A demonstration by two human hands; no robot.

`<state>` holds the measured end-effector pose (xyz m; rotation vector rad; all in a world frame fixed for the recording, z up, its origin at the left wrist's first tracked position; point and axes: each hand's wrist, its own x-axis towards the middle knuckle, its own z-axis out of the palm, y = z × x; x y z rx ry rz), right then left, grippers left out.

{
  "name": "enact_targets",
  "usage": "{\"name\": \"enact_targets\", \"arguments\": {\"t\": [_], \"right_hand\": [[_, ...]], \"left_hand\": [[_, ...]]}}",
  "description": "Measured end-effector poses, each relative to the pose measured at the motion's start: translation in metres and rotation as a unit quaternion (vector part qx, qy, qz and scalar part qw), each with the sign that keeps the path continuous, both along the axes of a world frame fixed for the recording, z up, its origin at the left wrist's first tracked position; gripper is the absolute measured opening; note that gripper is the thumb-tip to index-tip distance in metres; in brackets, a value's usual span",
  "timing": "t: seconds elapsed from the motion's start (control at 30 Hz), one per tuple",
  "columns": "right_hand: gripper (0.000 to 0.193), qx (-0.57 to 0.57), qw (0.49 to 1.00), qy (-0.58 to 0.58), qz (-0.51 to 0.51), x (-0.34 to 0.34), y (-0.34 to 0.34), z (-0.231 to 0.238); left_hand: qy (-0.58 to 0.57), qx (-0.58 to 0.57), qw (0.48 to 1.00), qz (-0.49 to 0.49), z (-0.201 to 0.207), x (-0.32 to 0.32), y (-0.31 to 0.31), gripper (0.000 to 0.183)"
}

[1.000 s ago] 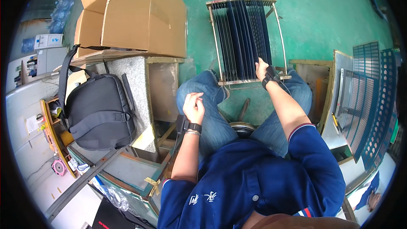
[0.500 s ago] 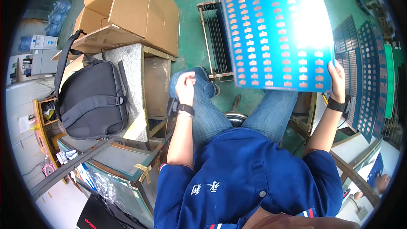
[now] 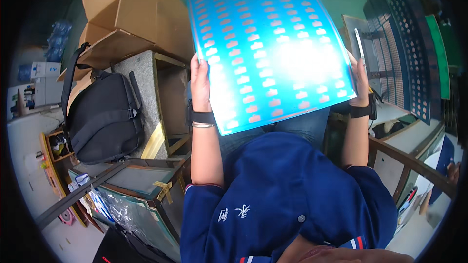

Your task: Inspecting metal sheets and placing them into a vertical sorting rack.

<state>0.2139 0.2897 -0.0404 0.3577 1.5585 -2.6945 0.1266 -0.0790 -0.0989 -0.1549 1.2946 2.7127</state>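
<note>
A large, thin blue sheet covered with rows of small copper-coloured shapes is held in front of me, tilted above my lap. Bright glare hides part of its face. My left hand grips the left edge, its thumb and fingers closed about it. On the opposite edge, near the lower right corner, my right hand is closed on the same sheet. Some of my fingers are hidden behind it. Dark bands circle both wrists. The sheet covers most of my legs and the floor beyond them.
To the left, an open cardboard box and a black backpack rest on a grey speckled stand. Patterned panels stand upright at the right, beside a green strip. Another person's hand shows at the far right.
The sheet has swung left and nearer to me. My left hand, empty before, now grips its left edge. The sheet now covers the black rack on the floor.
</note>
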Motion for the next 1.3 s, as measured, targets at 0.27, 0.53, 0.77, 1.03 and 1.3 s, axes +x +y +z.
{"name": "enact_targets", "arguments": {"t": [0.27,0.53,0.77,1.03,1.3], "right_hand": [[0.074,-0.009,0.999,0.014,0.032,0.005,-0.014,0.020],[0.074,-0.003,0.999,0.023,0.037,0.004,-0.021,0.030],[0.072,-0.012,1.000,0.010,0.023,0.004,-0.020,0.032],[0.065,-0.002,1.000,0.007,0.027,-0.002,-0.022,0.022],[0.049,0.110,0.989,0.003,0.094,-0.002,0.005,0.006]], "left_hand": [[-0.010,0.002,1.000,-0.003,0.016,0.014,-0.005,0.035],[0.000,-0.045,0.999,-0.017,0.023,0.017,-0.012,0.039],[-0.007,-0.029,0.999,-0.011,0.034,0.017,-0.006,0.039],[-0.013,0.025,1.000,-0.001,0.046,0.022,-0.009,0.035],[0.055,-0.010,0.998,0.000,0.077,0.028,-0.005,0.030]]}}
